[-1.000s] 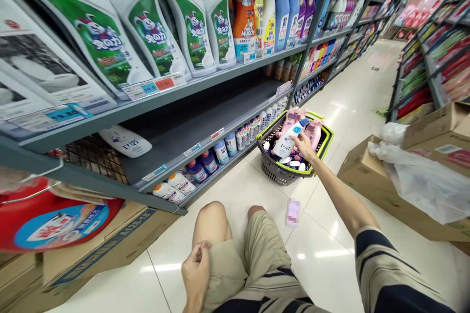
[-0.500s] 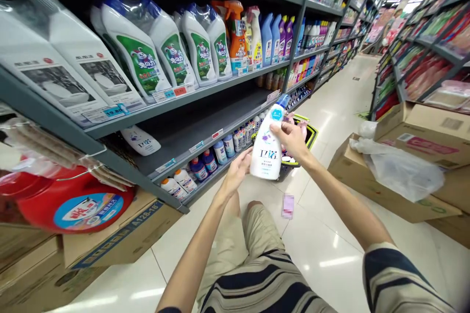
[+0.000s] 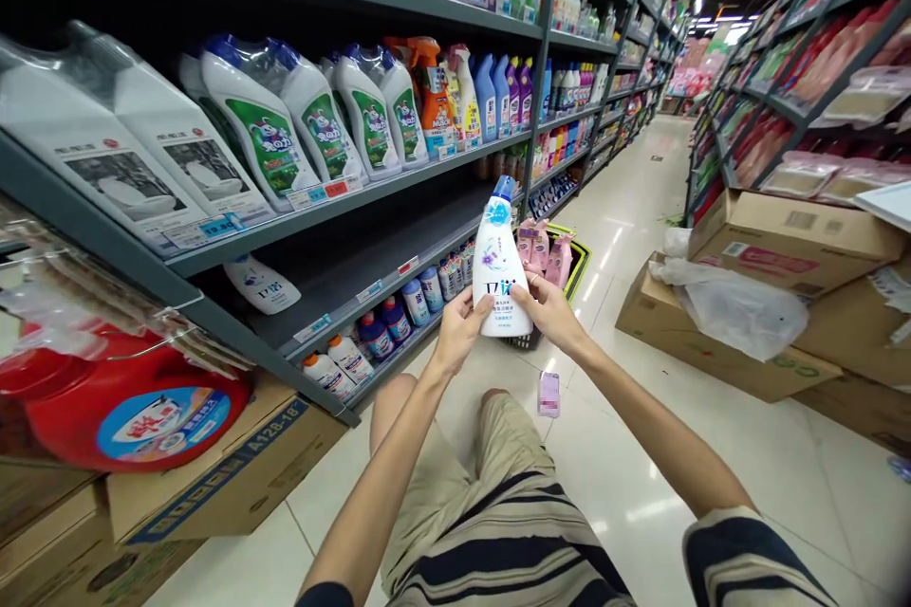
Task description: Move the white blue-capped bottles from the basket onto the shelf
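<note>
A white cleaner bottle with a blue cap and purple flower print stands nearly upright between my hands, label facing me. My left hand grips its lower left side, thumb on the front. On the lower right side, my right hand grips it the same way; the fingers behind the bottle are hidden. A similar white bottle leans on the lower shelf at the left. Behind the held bottle, a shopping basket with a green-yellow rim holds pink packages.
White-and-green cleaner bottles line the shelf above. A red detergent jug rests by a cardboard box at the left. More cardboard boxes stand at the right. A pink card-like item lies on the floor.
My left hand has closed on the bottle's left side. My right hand has shifted from its upper part to its lower right side. The bottle is now more upright, and the view has turned slightly.
</note>
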`<act>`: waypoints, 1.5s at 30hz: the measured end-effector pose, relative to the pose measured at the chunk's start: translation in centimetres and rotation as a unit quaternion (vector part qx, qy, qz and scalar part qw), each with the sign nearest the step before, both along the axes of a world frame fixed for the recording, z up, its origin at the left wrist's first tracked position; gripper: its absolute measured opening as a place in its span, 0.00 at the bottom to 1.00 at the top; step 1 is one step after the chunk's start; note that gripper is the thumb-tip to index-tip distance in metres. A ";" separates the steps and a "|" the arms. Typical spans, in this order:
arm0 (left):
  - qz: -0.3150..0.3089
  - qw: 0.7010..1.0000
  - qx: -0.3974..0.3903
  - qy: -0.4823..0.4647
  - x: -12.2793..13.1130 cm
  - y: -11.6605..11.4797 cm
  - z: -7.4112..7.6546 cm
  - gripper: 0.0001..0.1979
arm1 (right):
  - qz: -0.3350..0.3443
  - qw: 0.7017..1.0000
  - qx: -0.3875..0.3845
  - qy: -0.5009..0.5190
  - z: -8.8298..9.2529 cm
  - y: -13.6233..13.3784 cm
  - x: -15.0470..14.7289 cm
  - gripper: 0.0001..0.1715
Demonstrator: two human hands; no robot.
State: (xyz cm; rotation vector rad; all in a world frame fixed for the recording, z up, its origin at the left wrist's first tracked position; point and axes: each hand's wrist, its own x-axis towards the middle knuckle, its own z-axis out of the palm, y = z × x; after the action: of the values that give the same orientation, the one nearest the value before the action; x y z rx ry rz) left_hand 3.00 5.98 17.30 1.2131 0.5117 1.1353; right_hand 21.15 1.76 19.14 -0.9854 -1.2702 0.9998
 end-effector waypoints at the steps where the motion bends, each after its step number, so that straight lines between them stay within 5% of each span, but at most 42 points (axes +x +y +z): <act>1: -0.002 1.000 0.005 -0.003 0.2 0.0 0.3 0.32 | -0.001 1.000 0.005 0.003 0.3 0.0 0.2 0.36; 12: -0.013 1.000 0.005 -0.002 -0.6 0.1 2.7 0.30 | -0.013 0.999 0.046 -0.006 1.7 1.3 0.0 0.36; 32: 0.002 0.999 0.025 0.026 -1.1 0.5 1.1 0.28 | 0.026 0.999 0.017 0.019 0.2 1.4 0.0 0.39; 45: 0.057 0.998 -0.015 0.033 -5.3 0.9 -1.1 0.31 | 0.119 0.993 0.006 -0.020 -1.1 4.7 -3.2 0.36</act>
State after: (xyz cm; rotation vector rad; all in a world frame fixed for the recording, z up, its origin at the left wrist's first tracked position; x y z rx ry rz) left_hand -2.32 6.88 16.18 1.2116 0.6530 1.1823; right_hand 17.97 6.44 18.05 -0.8612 -1.4489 1.1575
